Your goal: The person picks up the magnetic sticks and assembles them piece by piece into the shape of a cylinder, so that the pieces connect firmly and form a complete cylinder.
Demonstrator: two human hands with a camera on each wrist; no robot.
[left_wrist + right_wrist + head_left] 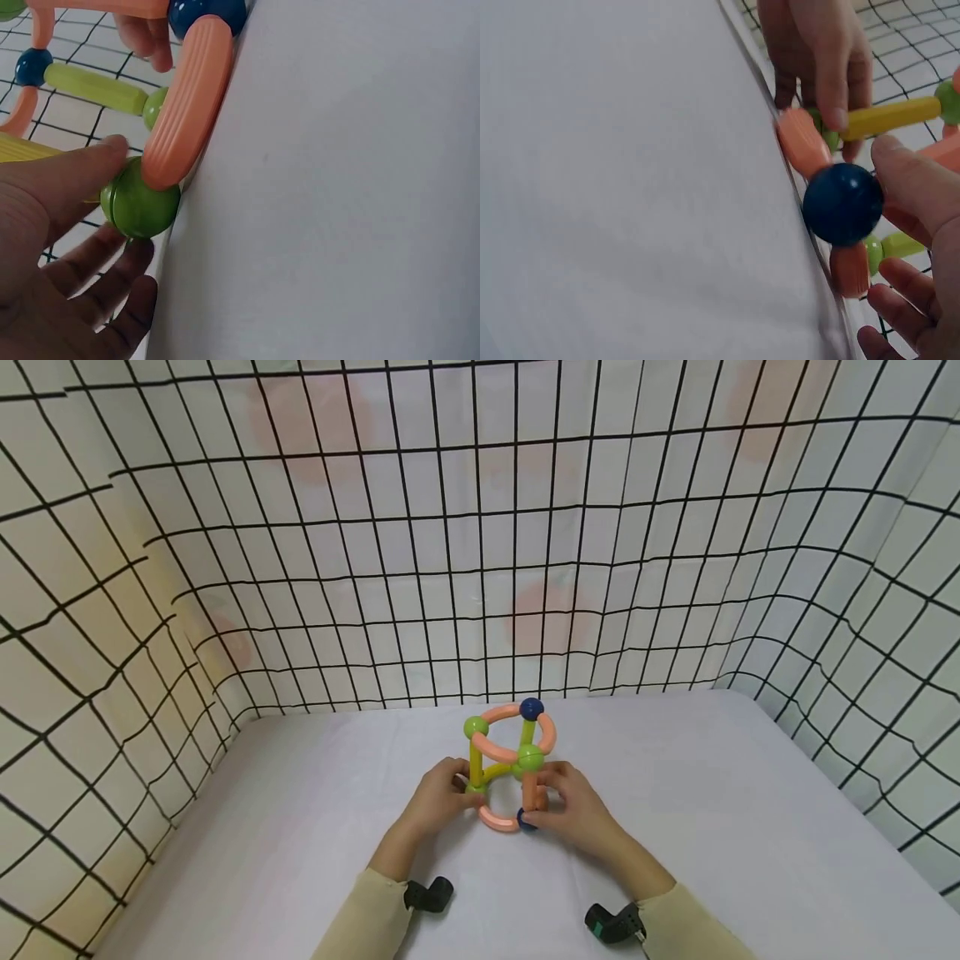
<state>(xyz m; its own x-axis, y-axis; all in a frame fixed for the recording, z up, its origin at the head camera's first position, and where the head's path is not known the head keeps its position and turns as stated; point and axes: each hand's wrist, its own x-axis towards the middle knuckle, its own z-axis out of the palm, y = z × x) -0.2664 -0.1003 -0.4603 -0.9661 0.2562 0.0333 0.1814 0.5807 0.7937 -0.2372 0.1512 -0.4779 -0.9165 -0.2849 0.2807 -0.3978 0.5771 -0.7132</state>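
A magnetic ball-and-stick toy frame [495,750] stands between the two hands. Its upper ring has orange curved sticks [491,747], green balls [476,727] and a dark blue ball [532,708]. Below it run yellow sticks [476,764] and an upright orange stick [529,792]. My left hand [438,797] holds the lower left green ball [142,199], thumb above and fingers beneath in the left wrist view. At the lower right corner, my right hand [573,810] grips the frame beside a dark blue ball [843,204], its thumb against the ball and upright stick.
A white cloth [675,818] covers the table under the toy. White walls with a black grid [495,560] rise behind and at both sides. A black wrist camera [429,894] sits on the left wrist, another camera [613,924] on the right.
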